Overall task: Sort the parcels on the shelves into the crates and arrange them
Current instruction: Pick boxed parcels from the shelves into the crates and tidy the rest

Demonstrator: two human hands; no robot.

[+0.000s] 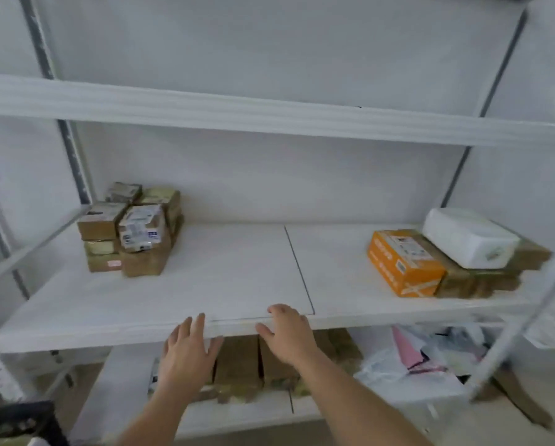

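Your two bare forearms reach up from the bottom edge, both hands spread and holding nothing.

Your left hand [187, 350] has its fingers straight and fanned, in front of the brown boxes [237, 360] on the lower shelf; whether it touches them you cannot tell. Your right hand [287, 333] lies relaxed against the front lip of the middle shelf [205, 284], fingertips at the edge. On that shelf, far left, sits a stack of small brown parcels [131, 230] with white labels — well apart from the far-right group, where an orange box [403, 262] stands just beside a flat brown carton [482, 278] with a white padded packet [469, 236] on top. Loose plastic bags and pink paper [414, 355] lie on the lower shelf's right. A black crate [21, 420] shows at the lower left corner.
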